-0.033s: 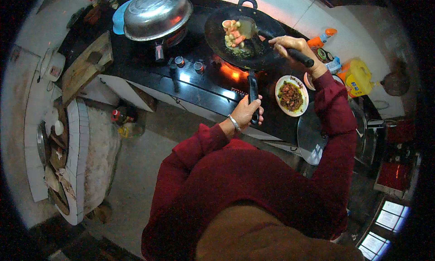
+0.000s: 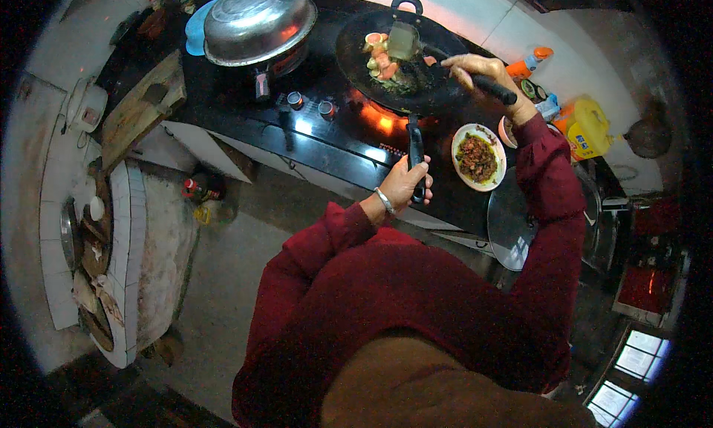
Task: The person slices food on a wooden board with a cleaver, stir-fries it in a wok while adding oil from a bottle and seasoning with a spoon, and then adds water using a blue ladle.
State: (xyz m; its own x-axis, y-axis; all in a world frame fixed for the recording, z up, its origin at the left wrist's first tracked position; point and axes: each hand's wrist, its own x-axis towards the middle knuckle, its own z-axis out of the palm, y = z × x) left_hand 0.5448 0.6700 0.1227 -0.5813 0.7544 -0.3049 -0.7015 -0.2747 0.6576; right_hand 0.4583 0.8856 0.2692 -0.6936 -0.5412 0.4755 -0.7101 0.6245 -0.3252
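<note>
A black wok (image 2: 356,46) sits over a glowing burner, with sliced pink and pale food (image 2: 383,66) and some greens on its left side. My left hand (image 2: 402,183), a bracelet at its wrist, is wrapped round the wok's long black handle. Above the wok's right rim, my right hand (image 2: 481,73) grips the black handle of a spatula (image 2: 403,42). The spatula's flat blade is inside the wok, at the upper right of the food. A white oval dish (image 2: 457,172) of cooked brown food in oil stands on the counter below my right hand.
A large metal basin (image 2: 260,23), turned upside down, covers the left burner. Two stove knobs (image 2: 326,110) line the front. Right of the wok stand an orange bottle (image 2: 531,60) and a yellow jug (image 2: 587,127). A wooden board (image 2: 141,116) leans off the counter's left end.
The spatula blade has shifted slightly and changed its tilt, and the food pieces have moved about in the wok. My left hand keeps its place on the wok handle.
</note>
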